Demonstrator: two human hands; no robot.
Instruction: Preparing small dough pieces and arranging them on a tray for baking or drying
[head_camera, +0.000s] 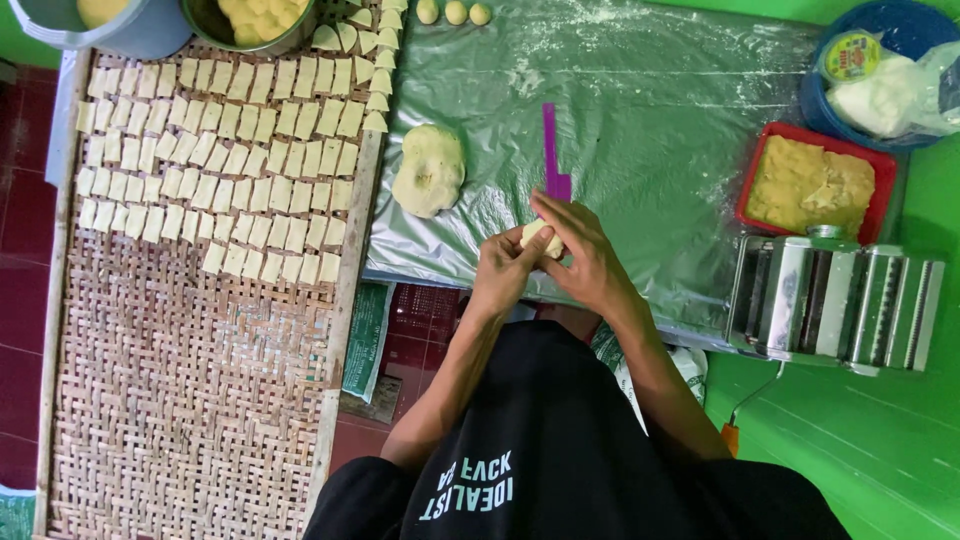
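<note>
Pale dough ball (541, 238) pinched between both hands.
Left hand (503, 272) and right hand (585, 262) each grip it, just below the purple cutter (552, 152); flattened dough (429, 169) lies left of the cutter.

Left hand (505, 268) and right hand (585, 252) close together, fingers curled inward, forearms extended forward.

Glossy plastic sheet (650, 120); rough woven bamboo tray (190, 390); shiny metal pasta roller (835, 300).

Pale yellow dough pieces (215, 160) lie on a tan woven tray (190, 400); red tub (815, 185), purple strip (551, 150).
</note>
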